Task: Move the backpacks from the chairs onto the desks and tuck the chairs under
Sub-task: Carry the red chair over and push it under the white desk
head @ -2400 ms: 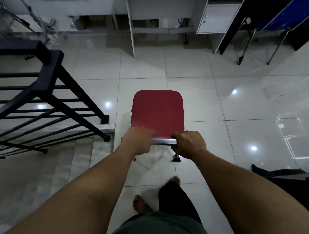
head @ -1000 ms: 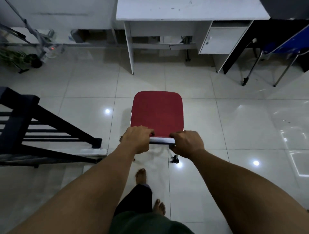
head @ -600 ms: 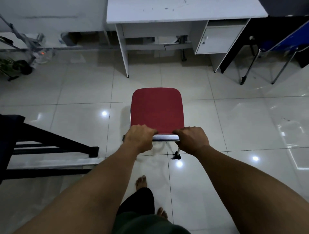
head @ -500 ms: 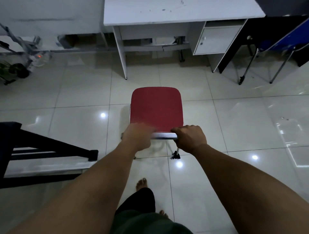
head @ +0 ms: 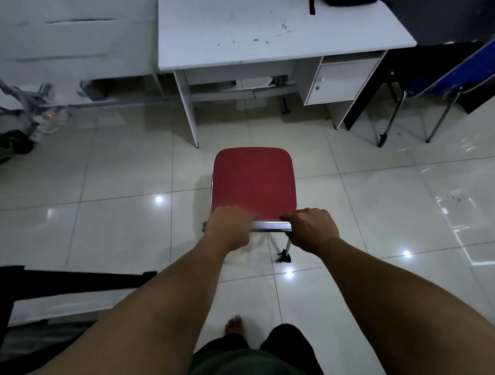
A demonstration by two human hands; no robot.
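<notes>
Head view shows us gripping the red chair (head: 254, 184) by the chrome bar of its backrest. Our left hand (head: 227, 227) curls over the bar's left end, a little blurred, and our right hand (head: 312, 228) clenches round its right end, knuckles up. The chair's seat stretches away from both hands toward the white desk (head: 267, 34), whose front edge lies beyond the seat, apart from it, with tiled floor (head: 107, 214) between. A dark backpack (head: 345, 2) sits at the desk's far edge, mostly cut off by the frame. Farther out and to the right of our right hand, a blue chair (head: 471, 72) stands beside the desk's cabinet. Behind and left of our left hand runs a black railing (head: 80, 281). Below our forearms one bare foot (head: 235, 324) rests on the tiles.
</notes>
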